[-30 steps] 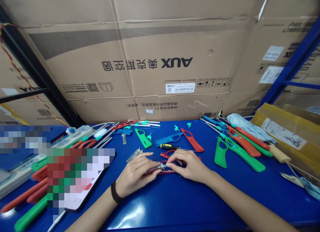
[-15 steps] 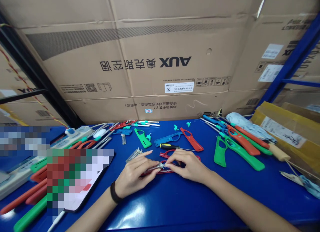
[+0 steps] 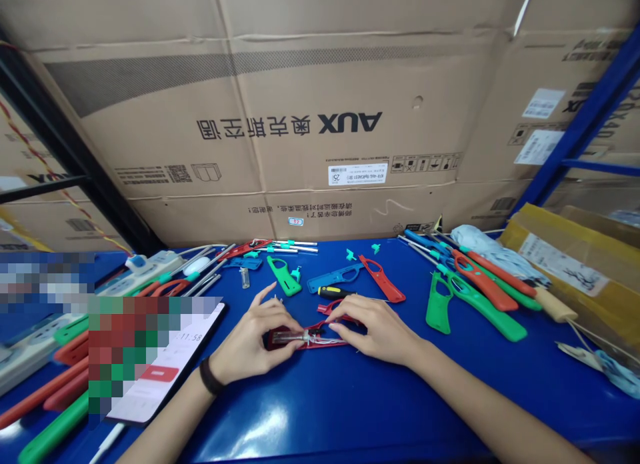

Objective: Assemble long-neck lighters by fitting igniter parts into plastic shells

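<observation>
A red lighter casing half (image 3: 325, 345) lies on the blue table with its inner side up. In its left end is a clear fuel tank (image 3: 290, 337), with pale wires running to the right. My left hand (image 3: 245, 341) grips that end, thumb in front and fingers behind. The fingertips of my right hand (image 3: 380, 331) are pinched together over the casing's right part; what they hold, if anything, is hidden. Just behind them lies a screwdriver (image 3: 335, 292) with a yellow and black handle. Another clear tank (image 3: 245, 277) stands further back on the left.
Behind my hands are a blue casing half (image 3: 333, 279), a green one (image 3: 284, 275) and a red one (image 3: 383, 279). Several lighters (image 3: 485, 281) are piled right, beside a taped carton (image 3: 575, 264). A phone (image 3: 170, 364) lies left, near a power strip (image 3: 155, 267).
My left hand has shifted left and its grip has opened out along the casing, so the tank and wires show more. My right hand has stayed nearly in place.
</observation>
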Tool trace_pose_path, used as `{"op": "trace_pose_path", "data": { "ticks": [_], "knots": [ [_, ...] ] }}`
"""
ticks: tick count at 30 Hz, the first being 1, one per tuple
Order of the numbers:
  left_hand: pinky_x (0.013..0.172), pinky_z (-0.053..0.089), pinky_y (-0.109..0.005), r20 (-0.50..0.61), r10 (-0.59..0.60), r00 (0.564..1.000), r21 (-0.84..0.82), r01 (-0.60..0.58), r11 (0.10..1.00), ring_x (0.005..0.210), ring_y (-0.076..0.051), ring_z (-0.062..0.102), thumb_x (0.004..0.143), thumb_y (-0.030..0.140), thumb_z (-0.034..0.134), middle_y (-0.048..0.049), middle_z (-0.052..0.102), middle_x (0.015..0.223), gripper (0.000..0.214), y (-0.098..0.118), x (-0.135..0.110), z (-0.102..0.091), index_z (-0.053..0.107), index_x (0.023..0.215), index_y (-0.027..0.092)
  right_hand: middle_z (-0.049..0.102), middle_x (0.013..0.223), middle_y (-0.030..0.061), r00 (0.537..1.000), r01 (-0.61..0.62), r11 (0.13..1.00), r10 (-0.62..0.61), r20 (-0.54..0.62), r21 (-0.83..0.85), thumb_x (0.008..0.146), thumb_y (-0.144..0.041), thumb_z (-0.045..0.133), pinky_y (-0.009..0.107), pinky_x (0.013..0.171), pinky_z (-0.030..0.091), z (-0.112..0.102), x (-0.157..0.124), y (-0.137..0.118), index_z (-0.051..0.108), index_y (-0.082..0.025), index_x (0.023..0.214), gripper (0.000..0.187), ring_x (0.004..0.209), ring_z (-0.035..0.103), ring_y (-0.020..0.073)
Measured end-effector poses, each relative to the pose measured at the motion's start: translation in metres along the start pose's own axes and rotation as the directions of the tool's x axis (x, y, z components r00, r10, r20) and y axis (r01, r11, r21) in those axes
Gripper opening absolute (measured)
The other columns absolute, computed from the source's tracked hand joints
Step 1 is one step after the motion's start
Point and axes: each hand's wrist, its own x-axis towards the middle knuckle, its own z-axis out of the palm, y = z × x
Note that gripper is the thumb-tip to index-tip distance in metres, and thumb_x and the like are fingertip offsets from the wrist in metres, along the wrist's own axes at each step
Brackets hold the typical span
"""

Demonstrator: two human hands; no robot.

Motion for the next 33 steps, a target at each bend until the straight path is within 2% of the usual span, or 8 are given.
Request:
{"op": "trace_pose_path", "data": {
  "ticks": [7,11,14,33],
  "knots": [
    [0.112,0.016,-0.053,0.038,-0.031,0.999,0.009,0.031,0.999,0.073,-0.014,0.063,0.075,0.021,0.065,0.0048,0.068,0.072,0.007,0.0,0.0,-0.006,0.067,0.08,0.024,0.068,0.094,0.0031,1.0,0.02,1.0,-0.02,0.023,0.013,0.089,-0.025,0.054,0.029,0.08,0.046,0.0,-0.001,0.001,0.064,-0.022,0.096,0.013,0.09,0.061,0.0162],
    [0.112,0.016,-0.052,0.056,-0.032,0.998,0.006,0.032,0.999,0.07,-0.013,0.063,0.074,0.02,0.065,0.0056,0.068,0.07,0.007,0.001,0.001,-0.008,0.068,0.079,0.025,0.066,0.097,0.0023,0.991,0.063,0.998,-0.062,0.122,-0.009,0.084,-0.033,0.062,0.028,0.081,0.046,0.002,-0.002,0.001,0.066,-0.024,0.099,0.018,0.094,0.058,0.0165],
    [0.112,0.017,-0.051,0.059,-0.025,0.998,0.01,0.024,1.0,0.07,-0.013,0.064,0.073,0.02,0.066,0.0051,0.069,0.072,0.008,0.003,0.002,-0.009,0.068,0.079,0.025,0.066,0.097,0.0015,0.984,0.066,0.997,-0.061,0.167,-0.029,0.086,-0.029,0.06,0.028,0.082,0.045,0.004,-0.002,0.002,0.067,-0.025,0.097,0.014,0.096,0.057,0.016],
    [0.111,0.013,-0.054,0.111,-0.049,0.993,0.003,0.049,0.999,0.073,-0.014,0.062,0.074,0.021,0.067,0.0051,0.068,0.072,0.01,-0.001,0.002,-0.009,0.069,0.083,0.026,0.062,0.085,0.0016,0.985,0.028,0.994,-0.009,0.173,-0.107,0.084,-0.029,0.062,0.028,0.072,0.045,0.002,-0.001,-0.001,0.065,-0.019,0.084,0.01,0.086,0.054,0.0165]
  ]
}}
